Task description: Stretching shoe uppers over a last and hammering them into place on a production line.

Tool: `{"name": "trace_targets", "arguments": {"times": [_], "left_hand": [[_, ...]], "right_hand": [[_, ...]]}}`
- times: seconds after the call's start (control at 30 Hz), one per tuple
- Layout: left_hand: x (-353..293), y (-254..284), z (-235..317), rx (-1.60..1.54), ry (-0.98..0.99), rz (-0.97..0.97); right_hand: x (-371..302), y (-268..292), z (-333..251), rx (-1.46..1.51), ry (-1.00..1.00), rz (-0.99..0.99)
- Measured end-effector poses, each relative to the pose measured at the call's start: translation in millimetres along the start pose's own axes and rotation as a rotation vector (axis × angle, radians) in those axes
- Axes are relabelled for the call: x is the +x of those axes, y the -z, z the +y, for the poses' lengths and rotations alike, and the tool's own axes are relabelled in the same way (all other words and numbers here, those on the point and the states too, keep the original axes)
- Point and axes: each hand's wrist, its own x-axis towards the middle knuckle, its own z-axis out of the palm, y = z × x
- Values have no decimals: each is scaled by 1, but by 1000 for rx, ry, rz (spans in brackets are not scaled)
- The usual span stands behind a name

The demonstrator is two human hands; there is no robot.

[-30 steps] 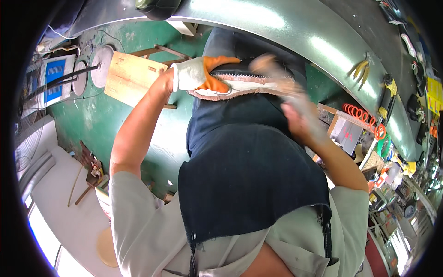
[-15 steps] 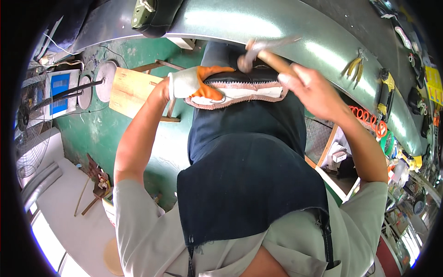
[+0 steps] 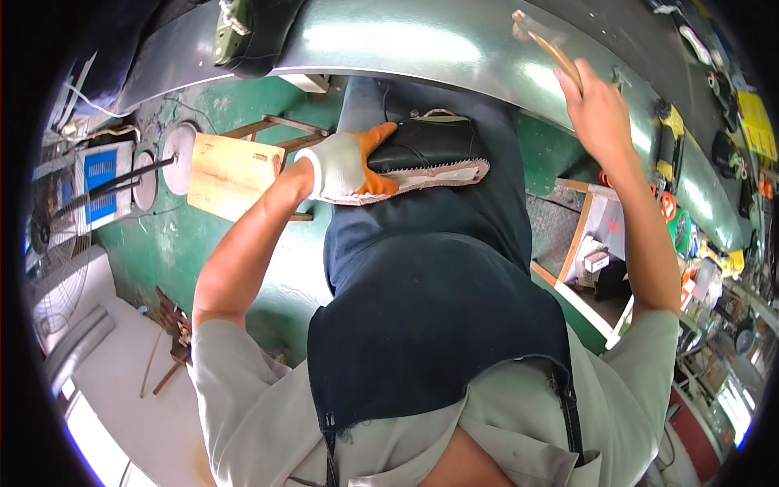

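A black leather shoe [image 3: 430, 144] lies across my lap on the dark apron. Its underside has a pinkish, saw-toothed edge around a pale strip and is tipped toward me. My left hand [image 3: 345, 165], in a white glove with orange palm and fingers, is wrapped around the left end of the shoe. Bare, my right hand [image 3: 602, 114] grips the wooden handle of a hammer [image 3: 558, 58]. The hammer is raised at the upper right, apart from the shoe, and its head is blurred over the metal bench.
A curved, shiny metal bench [image 3: 389, 40] runs along the far side, bearing a dark shoe with a green part [image 3: 231, 32]. Left of me stand a wooden stool [image 3: 231, 174] and a fan [image 3: 61, 235]. At right, tools line the bench beside a wooden-framed box [image 3: 596, 252].
My right hand has swung the hammer up and right, away from the shoe. The shoe has tilted, showing more of its black side and less of its underside.
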Motion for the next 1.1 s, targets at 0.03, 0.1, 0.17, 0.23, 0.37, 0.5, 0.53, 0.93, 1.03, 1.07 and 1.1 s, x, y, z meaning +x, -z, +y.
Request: {"name": "trace_targets", "arguments": {"times": [0.03,0.1,0.17,0.23,0.37,0.5,0.53,0.93,1.03,1.07,1.1], "left_hand": [[0,3,6,-120,70,-48],[-2,18,25,-339,227,-182],[-14,0,3,-375,-31,29],[-38,-3,3,-550,-68,20],[-59,25,42,-474,-188,77],[-58,77,79,315,-651,420],[-54,88,88,449,-735,491],[-32,76,-7,-168,65,1359],[-28,70,-48,-397,198,1455],[-27,72,-59,-450,238,1442],[-21,73,-75,-450,230,1447]], "right_hand": [[13,-6,8,-111,-81,-56],[12,-9,23,-230,-177,-99],[2,-14,32,-285,157,129],[-14,2,10,-28,138,101],[-19,17,5,1520,-242,-1040],[-32,3,-14,1808,-359,-1206],[-37,-3,-10,1798,-353,-1239],[88,36,-16,1781,-506,-367],[182,24,-6,1685,-441,-343],[210,20,-10,1572,-487,-266],[248,-5,3,1433,-505,-209]]}}
